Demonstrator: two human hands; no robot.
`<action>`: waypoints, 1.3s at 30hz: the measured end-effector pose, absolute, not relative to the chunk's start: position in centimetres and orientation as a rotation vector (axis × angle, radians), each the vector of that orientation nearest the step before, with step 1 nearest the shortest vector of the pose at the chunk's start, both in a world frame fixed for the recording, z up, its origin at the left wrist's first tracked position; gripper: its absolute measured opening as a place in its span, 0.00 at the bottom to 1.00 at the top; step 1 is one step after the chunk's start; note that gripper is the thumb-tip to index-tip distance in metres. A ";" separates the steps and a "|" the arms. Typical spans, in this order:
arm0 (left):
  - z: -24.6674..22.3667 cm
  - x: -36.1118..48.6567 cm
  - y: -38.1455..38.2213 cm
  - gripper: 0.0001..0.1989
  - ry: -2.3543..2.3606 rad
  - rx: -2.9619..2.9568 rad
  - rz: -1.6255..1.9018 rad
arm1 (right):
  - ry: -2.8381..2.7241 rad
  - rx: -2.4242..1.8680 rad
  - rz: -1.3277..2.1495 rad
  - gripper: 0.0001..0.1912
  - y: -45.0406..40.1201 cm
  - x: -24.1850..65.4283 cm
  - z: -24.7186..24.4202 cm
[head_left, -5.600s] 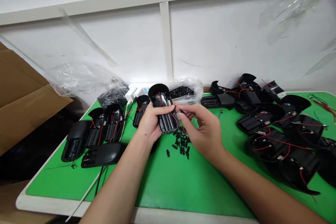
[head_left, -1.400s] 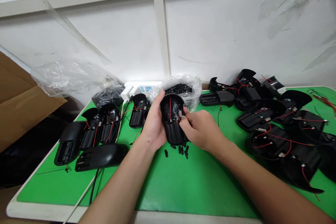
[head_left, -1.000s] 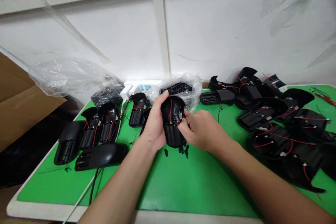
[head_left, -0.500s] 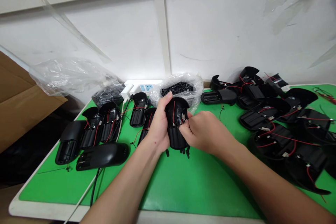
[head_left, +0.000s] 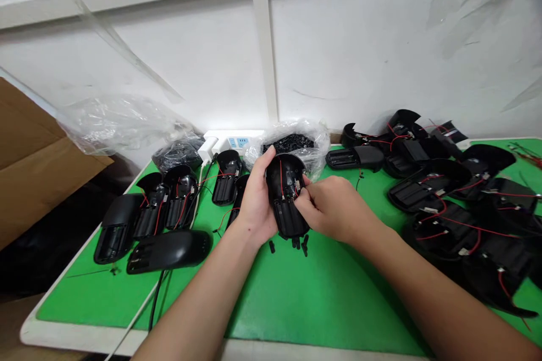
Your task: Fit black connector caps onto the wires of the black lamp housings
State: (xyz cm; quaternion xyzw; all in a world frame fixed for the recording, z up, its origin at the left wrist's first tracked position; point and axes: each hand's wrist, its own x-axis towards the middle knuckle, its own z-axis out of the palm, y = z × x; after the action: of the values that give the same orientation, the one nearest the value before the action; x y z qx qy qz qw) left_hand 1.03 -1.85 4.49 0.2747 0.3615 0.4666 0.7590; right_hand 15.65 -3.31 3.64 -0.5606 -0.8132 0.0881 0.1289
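Observation:
A black plastic housing [head_left: 290, 217] with a red wire inside is held over the green mat in the middle of the view. My left hand [head_left: 259, 203] wraps round its left side, thumb along the upper edge. At its right edge my right hand [head_left: 328, 207] is closed, the thumb and curled fingers pressed together by the small white connector. Whatever lies between those fingertips is hidden. Several small black parts [head_left: 305, 246] rest on the mat just below the housing.
More black housings with red wires lie at the left [head_left: 180, 203] and in a pile at the right [head_left: 444, 225]. Behind are a clear bag of small black parts [head_left: 292, 142] and a white power strip [head_left: 237, 140]. Cables [head_left: 156, 299] cross the front left edge.
The housing is tilted slightly, its lower end swung a little to the right. My right hand has turned a bit at its edge. The whole view has shifted slightly.

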 end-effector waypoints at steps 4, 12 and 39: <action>4.9 1.0 -2.0 0.31 0.804 0.558 1.034 | -2.344 -1.668 0.187 0.25 -3.3 15.6 3.7; 4.7 1.0 -1.8 0.31 0.819 0.541 1.041 | -2.314 -1.654 0.199 0.24 -3.5 15.2 3.5; 4.6 1.3 -1.7 0.40 0.786 0.454 1.182 | -1.902 -1.403 0.649 0.19 -3.2 14.9 2.2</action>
State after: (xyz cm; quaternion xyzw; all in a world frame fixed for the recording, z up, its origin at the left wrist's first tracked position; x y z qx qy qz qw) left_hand 1.32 -1.67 4.60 0.2065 0.3575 0.5379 0.7350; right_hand 14.94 -3.22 2.25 -0.5387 -0.7302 0.2491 0.3386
